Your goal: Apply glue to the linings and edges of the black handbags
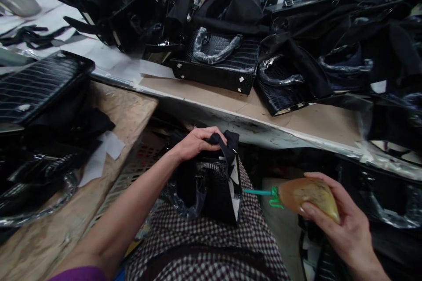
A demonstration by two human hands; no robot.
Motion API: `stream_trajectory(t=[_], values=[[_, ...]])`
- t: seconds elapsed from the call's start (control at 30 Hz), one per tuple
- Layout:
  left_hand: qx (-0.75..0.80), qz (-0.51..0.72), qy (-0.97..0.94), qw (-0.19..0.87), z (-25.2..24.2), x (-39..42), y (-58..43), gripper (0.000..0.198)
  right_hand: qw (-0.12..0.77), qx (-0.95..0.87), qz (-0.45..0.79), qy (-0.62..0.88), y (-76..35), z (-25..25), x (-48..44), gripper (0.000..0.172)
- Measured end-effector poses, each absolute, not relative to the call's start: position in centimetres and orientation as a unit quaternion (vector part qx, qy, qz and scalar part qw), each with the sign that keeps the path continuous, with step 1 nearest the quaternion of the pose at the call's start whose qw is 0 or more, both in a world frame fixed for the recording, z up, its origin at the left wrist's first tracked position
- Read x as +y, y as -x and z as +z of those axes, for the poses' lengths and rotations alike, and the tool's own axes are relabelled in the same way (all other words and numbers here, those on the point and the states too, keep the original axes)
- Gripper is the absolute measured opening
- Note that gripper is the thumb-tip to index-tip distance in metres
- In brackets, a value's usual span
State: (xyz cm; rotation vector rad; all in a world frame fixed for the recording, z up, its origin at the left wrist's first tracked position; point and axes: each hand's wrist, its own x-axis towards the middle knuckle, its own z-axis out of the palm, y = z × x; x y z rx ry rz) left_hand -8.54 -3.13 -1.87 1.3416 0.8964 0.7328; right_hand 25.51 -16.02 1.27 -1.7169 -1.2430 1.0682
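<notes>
A black handbag (214, 193) with crocodile-patterned panels lies on my lap, its clear-wrapped handle (189, 208) hanging toward me. My left hand (199, 142) is closed on black cloth at the bag's top. In my right hand (339, 219) is a squeeze glue bottle (305, 197), amber and lying on its side. Its thin green nozzle (257, 192) points left, with the tip at the bag's right edge, where pale strips show. Whether the tip touches the edge I cannot tell.
A workbench (211, 99) crosses in front, bearing several black handbags (244, 66) with wrapped handles. At left, a brown-covered table (132, 109) holds another crocodile-patterned bag (42, 83). More bags (389, 197) sit below the bench at right. A perforated plastic crate (132, 175) is beside my lap.
</notes>
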Motion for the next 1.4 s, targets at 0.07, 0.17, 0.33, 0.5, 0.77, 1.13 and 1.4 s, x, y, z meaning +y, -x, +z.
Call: stream_trajectory(t=[0.07,0.17,0.33,0.5,0.77,1.13,1.4], values=[[0.387,0.319,-0.592,0.63,-2.2,-3.1,8.3,0.01,0.366,-0.491,0.426,0.666,-25.3,1.2,-15.9,0.048],[0.378,0.322,-0.6,0.627,-2.5,-3.1,8.1,0.011,0.351,-0.513,0.434,0.652,-25.3,0.7,-15.7,0.048],[0.365,0.355,-0.608,0.609,-2.6,-3.4,8.0,0.014,0.328,-0.504,0.46,0.653,-25.6,-0.4,-15.9,0.049],[0.368,0.372,-0.618,0.587,-2.4,-3.7,8.1,0.018,0.306,-0.495,0.482,0.655,-25.9,-0.6,-16.8,0.047],[0.366,0.381,-0.614,0.586,-2.7,-3.8,8.0,0.014,0.311,-0.465,0.492,0.668,-25.5,-0.2,-17.9,0.046],[0.373,0.389,-0.614,0.577,-2.8,-3.8,7.8,0.016,0.323,-0.484,0.477,0.659,-26.0,-1.1,-18.6,0.048],[0.369,0.395,-0.612,0.577,-3.0,-3.8,7.9,0.012,0.354,-0.471,0.417,0.692,-25.7,-1.4,-18.7,0.05]])
